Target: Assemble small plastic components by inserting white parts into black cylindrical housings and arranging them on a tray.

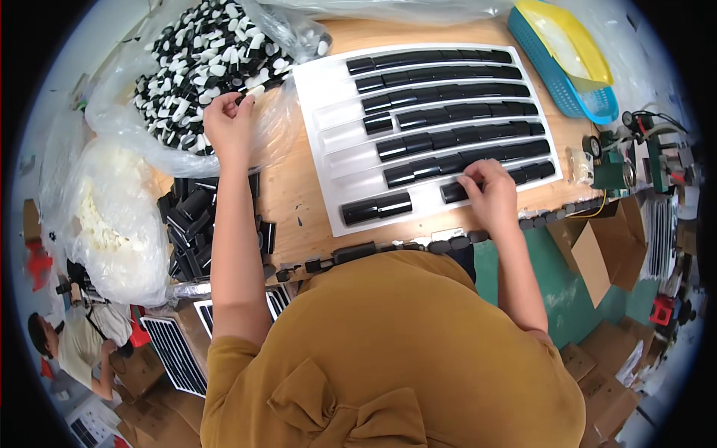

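Note:
My left hand (226, 128) is at the right edge of a big heap of small black and white pieces (198, 82) in a clear plastic bag. Its fingertips are pinched, with a small black piece between them. Over the lowest row of a white slotted tray (347, 164), my right hand (489, 196) bends its fingers and thumb onto a short black tube (452, 193). Another black tube (377, 208) lies alone at the left of that row, with a gap between. The rows above hold glossy black tubes end to end. My right fingers hide part of the lowest row.
Loose black tubes (196, 224) are heaped left of the tray. A clear bag of pale pieces (112, 216) stands beside them. Blue and yellow baskets (564, 82) sit at the far right. Dark blocks line the table's front edge. A co-worker (82, 343) is at lower left.

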The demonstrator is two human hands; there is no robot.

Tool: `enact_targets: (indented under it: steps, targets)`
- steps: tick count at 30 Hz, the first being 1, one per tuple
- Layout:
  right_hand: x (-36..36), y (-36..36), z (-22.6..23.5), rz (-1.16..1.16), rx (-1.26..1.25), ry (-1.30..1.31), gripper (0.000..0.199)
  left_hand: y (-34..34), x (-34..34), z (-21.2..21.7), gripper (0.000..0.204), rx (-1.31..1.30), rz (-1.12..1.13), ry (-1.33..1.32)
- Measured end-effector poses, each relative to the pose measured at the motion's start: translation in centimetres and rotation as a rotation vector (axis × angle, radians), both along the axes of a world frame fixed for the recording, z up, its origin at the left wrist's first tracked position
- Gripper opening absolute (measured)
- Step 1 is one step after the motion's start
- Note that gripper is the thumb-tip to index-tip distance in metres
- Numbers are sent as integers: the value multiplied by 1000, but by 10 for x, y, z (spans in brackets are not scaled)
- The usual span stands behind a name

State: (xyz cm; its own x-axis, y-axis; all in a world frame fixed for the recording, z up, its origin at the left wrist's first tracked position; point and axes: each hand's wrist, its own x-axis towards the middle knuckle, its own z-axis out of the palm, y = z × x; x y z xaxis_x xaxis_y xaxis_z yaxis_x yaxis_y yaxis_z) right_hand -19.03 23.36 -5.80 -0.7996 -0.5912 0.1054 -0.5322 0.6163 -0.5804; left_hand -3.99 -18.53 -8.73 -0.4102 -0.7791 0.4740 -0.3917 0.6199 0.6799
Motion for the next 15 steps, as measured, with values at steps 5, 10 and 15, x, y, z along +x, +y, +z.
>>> enact_targets:
  steps: [5,10,15]
  targets:
    - [-7,16,12,280,107,56,26,102,-14,40,16,679,-364,313]
    - [-6,13,16,384,195,24,35,176,-15,49,18,1063,-592,224]
    - [-5,8,21,418,171,1,36,201,-13,36,28,1240,-793,127]
